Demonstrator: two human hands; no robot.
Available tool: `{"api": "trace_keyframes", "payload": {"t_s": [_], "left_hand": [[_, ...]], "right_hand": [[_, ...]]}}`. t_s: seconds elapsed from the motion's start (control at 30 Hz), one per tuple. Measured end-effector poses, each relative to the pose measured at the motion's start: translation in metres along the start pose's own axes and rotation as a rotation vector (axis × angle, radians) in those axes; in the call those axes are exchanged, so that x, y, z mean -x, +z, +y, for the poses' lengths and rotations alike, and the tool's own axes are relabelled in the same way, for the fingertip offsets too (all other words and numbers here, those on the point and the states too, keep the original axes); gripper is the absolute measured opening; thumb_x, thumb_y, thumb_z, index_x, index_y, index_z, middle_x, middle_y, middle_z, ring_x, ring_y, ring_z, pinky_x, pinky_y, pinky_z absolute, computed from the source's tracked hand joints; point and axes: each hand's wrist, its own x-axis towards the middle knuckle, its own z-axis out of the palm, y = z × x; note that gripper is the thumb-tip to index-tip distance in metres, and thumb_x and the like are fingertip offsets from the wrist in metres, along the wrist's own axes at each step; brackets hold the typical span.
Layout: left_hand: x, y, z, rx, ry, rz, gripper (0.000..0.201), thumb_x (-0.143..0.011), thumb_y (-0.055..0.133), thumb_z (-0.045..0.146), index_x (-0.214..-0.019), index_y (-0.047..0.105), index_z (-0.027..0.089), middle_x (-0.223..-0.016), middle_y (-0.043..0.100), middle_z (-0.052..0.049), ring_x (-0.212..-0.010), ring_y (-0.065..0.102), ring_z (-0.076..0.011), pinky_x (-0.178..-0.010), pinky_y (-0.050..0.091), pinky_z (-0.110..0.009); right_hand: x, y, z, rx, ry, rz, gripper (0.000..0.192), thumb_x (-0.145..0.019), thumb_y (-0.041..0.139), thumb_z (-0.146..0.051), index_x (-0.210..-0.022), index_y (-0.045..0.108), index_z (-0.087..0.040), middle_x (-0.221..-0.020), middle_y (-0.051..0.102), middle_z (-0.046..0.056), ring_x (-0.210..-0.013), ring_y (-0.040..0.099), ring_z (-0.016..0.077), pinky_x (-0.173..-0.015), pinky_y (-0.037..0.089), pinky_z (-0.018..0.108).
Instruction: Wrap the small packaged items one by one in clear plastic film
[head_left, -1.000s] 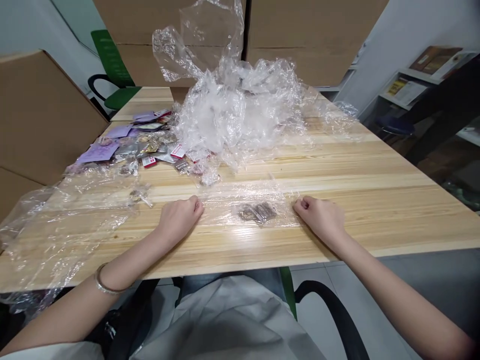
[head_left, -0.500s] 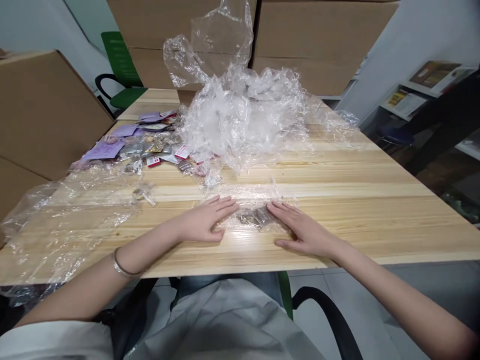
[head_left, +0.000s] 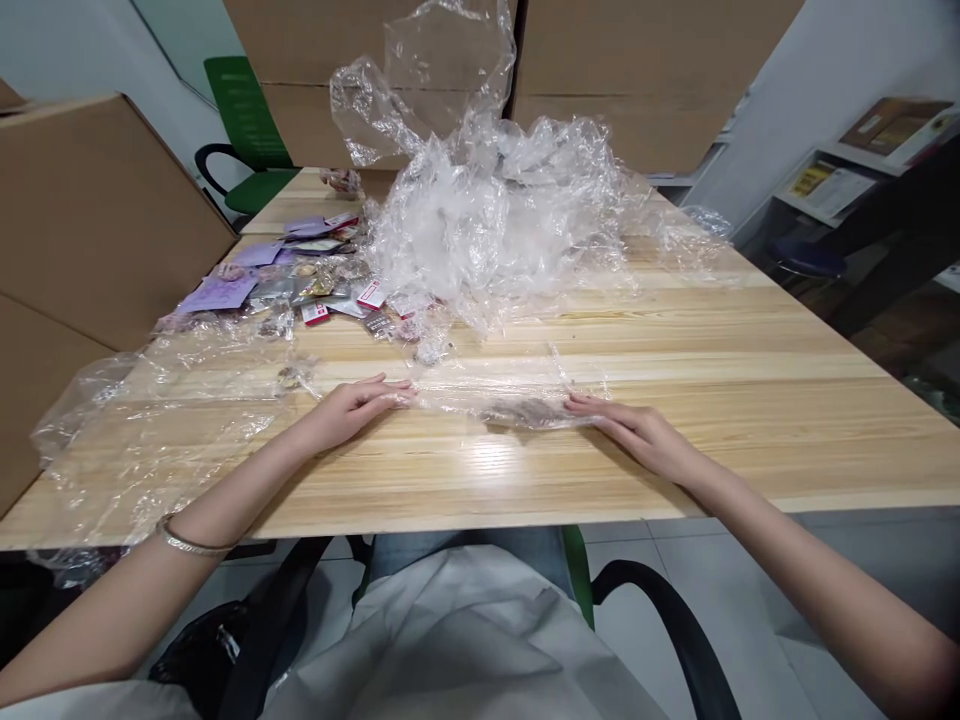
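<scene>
A small sheet of clear film [head_left: 487,395] lies stretched on the wooden table [head_left: 750,400] near its front edge, wrapped over a few small dark items [head_left: 529,411]. My left hand [head_left: 349,408] grips the film's left end with long, nearly straight fingers. At the film's right end, my right hand [head_left: 637,432] pinches it in the same way. The film looks slightly raised between the two hands. A metal bangle [head_left: 191,543] sits on my left wrist.
A big heap of crumpled clear film [head_left: 487,210] fills the table's middle and back. Small purple and silver packets [head_left: 285,280] lie at the back left, a loose film sheet [head_left: 165,420] at front left. Cardboard boxes [head_left: 90,220] stand left and behind.
My hands lay flat close together on the film over the dark items; now they have moved apart to the film's two ends and hold it taut.
</scene>
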Motion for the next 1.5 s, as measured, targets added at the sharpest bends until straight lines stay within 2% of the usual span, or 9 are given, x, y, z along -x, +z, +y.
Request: {"api": "trace_keyframes", "payload": {"t_s": [0.23,0.47,0.6,0.77,0.87,1.0,1.27,1.4,1.5], "left_hand": [[-0.041,0.026,0.021,-0.199,-0.285,0.365,0.051,-0.098,0.025,0.044,-0.07,0.059,0.019,-0.076,0.072,-0.006,-0.078,0.066,-0.0202,-0.079,0.048,-0.029],[-0.055,0.026,0.029,-0.483,-0.347,0.309,0.032,-0.084,0.045,0.029,-0.053,0.045,0.021,-0.053,0.057,-0.005,-0.07,0.06,-0.025,-0.086,0.04,-0.039],[-0.034,0.026,0.036,-0.579,-0.345,0.262,0.024,-0.086,0.048,0.031,-0.073,0.062,0.017,-0.068,0.065,-0.01,-0.078,0.063,-0.0303,-0.088,0.042,-0.046],[-0.03,0.047,0.062,-0.707,0.012,0.538,0.049,-0.091,0.046,0.022,-0.137,0.045,0.006,-0.135,0.052,-0.026,-0.13,0.047,-0.0368,-0.102,0.04,-0.052],[-0.045,0.073,0.073,-0.593,0.299,0.28,0.058,-0.099,0.041,0.035,-0.15,0.029,0.01,-0.156,0.035,-0.021,-0.148,0.027,-0.0298,-0.118,0.029,-0.048],[-0.059,0.09,0.063,-0.557,0.209,-0.008,0.076,-0.1,0.032,0.058,-0.155,0.02,0.006,-0.161,0.027,-0.021,-0.152,0.018,-0.0294,-0.123,0.017,-0.048],[-0.041,0.056,0.036,-0.564,0.128,-0.072,0.081,-0.097,0.035,0.064,-0.154,0.028,0.008,-0.163,0.024,-0.017,-0.152,0.017,-0.0273,-0.125,0.016,-0.043],[-0.029,0.039,0.035,-0.54,0.076,-0.118,0.064,-0.099,0.038,0.044,-0.15,0.036,0.005,-0.16,0.03,-0.018,-0.15,0.026,-0.0266,-0.123,0.023,-0.043],[-0.022,0.029,0.036,-0.508,0.031,-0.091,0.058,-0.093,0.04,0.024,-0.149,0.037,0.007,-0.156,0.04,-0.017,-0.144,0.039,-0.0262,-0.118,0.035,-0.042]], "right_hand": [[-0.042,0.011,0.004,-0.03,0.306,0.458,0.043,-0.094,0.045,-0.052,-0.069,0.059,-0.021,-0.07,0.068,0.003,-0.072,0.064,0.0206,-0.071,0.047,0.03],[-0.071,0.01,-0.001,0.257,0.522,0.444,0.026,-0.088,0.054,-0.047,-0.086,0.059,-0.022,-0.054,0.059,0.001,-0.067,0.061,0.0249,-0.067,0.041,0.033],[-0.062,-0.002,-0.011,0.336,0.576,0.441,0.052,-0.081,0.062,-0.044,-0.121,0.055,-0.012,-0.086,0.071,0.012,-0.085,0.066,0.0318,-0.076,0.048,0.042],[-0.051,0.018,-0.039,0.541,0.118,0.564,0.068,-0.093,0.042,-0.038,-0.152,0.027,-0.007,-0.15,0.043,0.024,-0.143,0.035,0.0363,-0.114,0.028,0.059],[-0.053,0.043,-0.045,0.493,-0.008,0.277,0.073,-0.1,0.029,-0.049,-0.156,0.017,-0.004,-0.159,0.029,0.023,-0.15,0.022,0.0309,-0.12,0.022,0.054],[-0.054,0.047,-0.026,0.424,0.1,0.048,0.077,-0.101,0.017,-0.057,-0.156,0.022,-0.003,-0.16,0.026,0.02,-0.15,0.021,0.0279,-0.122,0.021,0.05],[-0.03,0.016,0.007,0.514,0.246,0.059,0.068,-0.103,0.012,-0.049,-0.157,0.027,-0.01,-0.163,0.022,0.011,-0.151,0.015,0.0233,-0.123,0.019,0.047],[-0.034,0.025,-0.008,0.653,0.311,0.178,0.071,-0.102,0.016,-0.049,-0.153,0.032,-0.003,-0.159,0.031,0.017,-0.15,0.019,0.0281,-0.123,0.015,0.052],[-0.045,0.041,-0.036,0.687,0.121,0.202,0.071,-0.103,0.02,-0.051,-0.155,0.026,-0.003,-0.162,0.023,0.017,-0.152,0.012,0.0276,-0.124,0.011,0.05]]}}
